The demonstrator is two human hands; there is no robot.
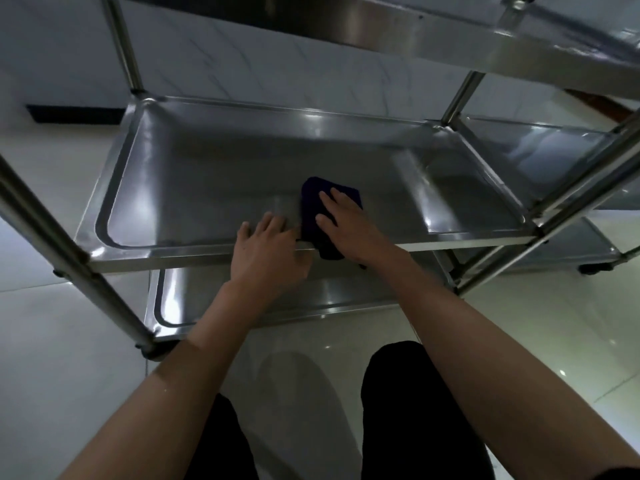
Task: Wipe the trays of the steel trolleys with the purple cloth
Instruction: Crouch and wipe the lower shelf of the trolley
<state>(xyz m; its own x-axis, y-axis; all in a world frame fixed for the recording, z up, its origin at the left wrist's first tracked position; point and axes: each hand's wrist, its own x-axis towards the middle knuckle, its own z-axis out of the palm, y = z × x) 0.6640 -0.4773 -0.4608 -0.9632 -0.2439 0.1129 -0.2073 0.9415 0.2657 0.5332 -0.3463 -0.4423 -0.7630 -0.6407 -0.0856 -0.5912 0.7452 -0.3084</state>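
The dark purple cloth point(313, 199) lies folded on the middle tray point(214, 188) of a steel trolley, draped over the tray's near rim. My right hand point(349, 226) presses flat on the cloth with straight, spread fingers. Just left of the cloth, my left hand point(266, 247) rests on the tray's near rim, fingers reaching into the tray; its thumb side touches the cloth's edge. A lower tray point(180, 303) shows beneath, and the underside of the top tray point(346, 26) hangs overhead.
Steel uprights point(62, 251) frame the trolley at left and right point(585, 188). A second steel trolley point(554, 161) stands close on the right. Glossy pale floor tiles point(52, 358) surround everything. My dark-trousered knees point(415, 410) are below the arms.
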